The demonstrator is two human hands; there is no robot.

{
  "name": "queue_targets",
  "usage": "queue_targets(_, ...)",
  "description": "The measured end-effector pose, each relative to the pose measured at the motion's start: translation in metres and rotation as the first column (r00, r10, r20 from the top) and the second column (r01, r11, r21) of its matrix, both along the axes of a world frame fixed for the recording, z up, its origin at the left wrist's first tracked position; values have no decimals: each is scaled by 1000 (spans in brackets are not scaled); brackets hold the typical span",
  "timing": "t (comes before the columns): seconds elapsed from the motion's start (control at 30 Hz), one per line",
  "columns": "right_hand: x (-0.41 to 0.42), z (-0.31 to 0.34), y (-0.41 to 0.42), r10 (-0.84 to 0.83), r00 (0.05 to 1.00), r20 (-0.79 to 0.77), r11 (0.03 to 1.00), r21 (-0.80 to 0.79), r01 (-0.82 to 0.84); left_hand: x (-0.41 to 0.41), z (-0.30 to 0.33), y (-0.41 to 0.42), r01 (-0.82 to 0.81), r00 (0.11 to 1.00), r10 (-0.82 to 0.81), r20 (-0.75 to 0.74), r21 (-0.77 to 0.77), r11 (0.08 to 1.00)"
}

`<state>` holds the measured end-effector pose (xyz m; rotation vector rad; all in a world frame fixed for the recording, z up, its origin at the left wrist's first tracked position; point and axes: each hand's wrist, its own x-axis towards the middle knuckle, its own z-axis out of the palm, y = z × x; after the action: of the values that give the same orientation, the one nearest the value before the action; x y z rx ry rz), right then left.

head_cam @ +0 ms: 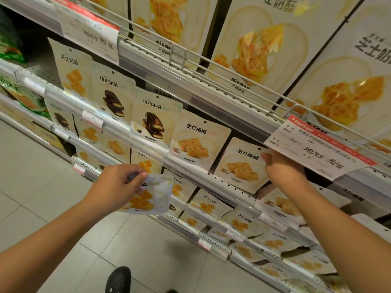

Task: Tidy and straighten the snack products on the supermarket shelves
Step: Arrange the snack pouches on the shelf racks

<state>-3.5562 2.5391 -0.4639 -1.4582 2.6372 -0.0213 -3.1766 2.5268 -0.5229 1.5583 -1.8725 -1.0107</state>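
Cheese pouch [152, 196] pinched in L hand [118, 182], lying flat below shelf rail; R hand [282, 166] fingers hidden behind coconut pouch [243, 166], grip unclear.

Pale tiled floor [42, 187], grey metal shelving [190, 85], perhaps evenly lit

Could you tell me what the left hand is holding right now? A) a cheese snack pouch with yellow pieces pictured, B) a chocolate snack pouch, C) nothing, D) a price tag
A: the left hand pinches a white cheese snack pouch showing yellow pieces, held off the shelf.
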Motion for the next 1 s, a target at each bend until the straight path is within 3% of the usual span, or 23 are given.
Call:
queue_targets(0.17,-3,-9,5,104,977,-186,992,-51,-115,-3,0,0,-2,1000,2,8,20,1000)
queue_targets(0.67,6,-4,15,111,980,-163,992,76,-100,-18,7,2,16,1000,-16,14,-12,1000)
queue_targets(0.73,13,-5,24,160,971,-180,986,-22,-166,-19,8,4,18,1000,-17,17,-4,1000)
queue_targets(0.8,34,-9,38,330,938,-109,913,-215,-346,-19,11,9,22,999,-22,27,7,1000)
queue_targets(0.9,85,-22,49,673,733,99,722,-300,-623,-14,20,19,9,999,-10,37,1,1000)
queue_targets(1.0,145,-36,47,654,578,489,743,-270,-612,1,30,33,-37,999,37,14,-17,999)
